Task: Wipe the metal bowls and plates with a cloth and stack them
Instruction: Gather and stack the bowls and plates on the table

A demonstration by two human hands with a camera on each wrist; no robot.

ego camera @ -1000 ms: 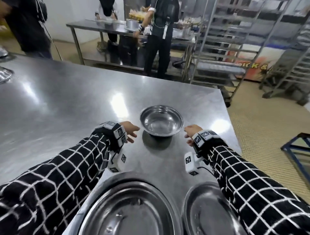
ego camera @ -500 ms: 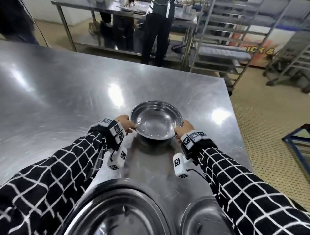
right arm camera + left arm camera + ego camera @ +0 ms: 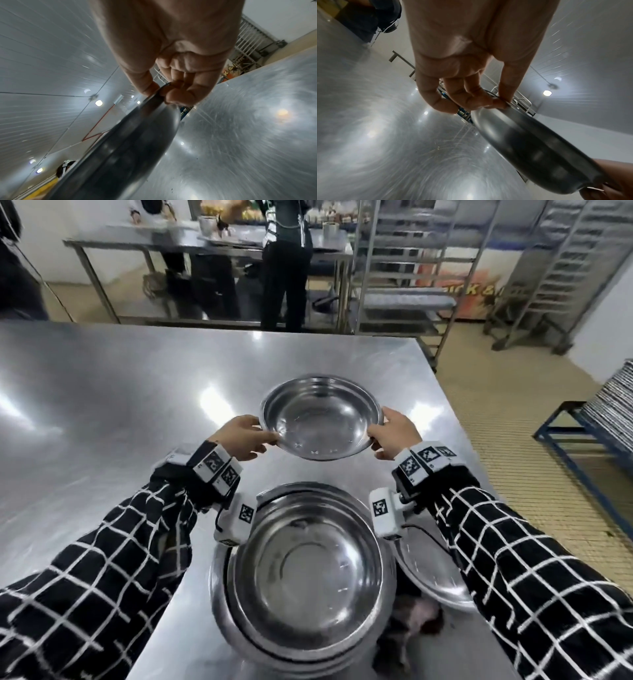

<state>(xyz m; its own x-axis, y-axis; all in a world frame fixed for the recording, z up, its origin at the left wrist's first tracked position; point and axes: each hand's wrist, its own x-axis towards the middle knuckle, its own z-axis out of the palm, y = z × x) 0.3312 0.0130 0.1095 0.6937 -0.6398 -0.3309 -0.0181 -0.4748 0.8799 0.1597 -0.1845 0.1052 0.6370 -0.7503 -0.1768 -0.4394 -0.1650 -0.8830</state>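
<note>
Left hand (image 3: 241,438) pinches the near-left rim of the small bowl (image 3: 322,416), thumb on top, fingers (image 3: 471,97) curled beneath. The bowl hangs between both hands, clear of the steel table (image 3: 102,405), its mouth tipped slightly toward the wearer. Right hand (image 3: 394,436) pinches the opposite rim the same way. Just nearer than the wrists sits the nested bowl stack (image 3: 305,573); a plate (image 3: 431,577) lies under the right forearm.

Judgement: carrying to the stack. Level the bowl, centre it over the stack, lower evenly, then free both pinches together.
</note>
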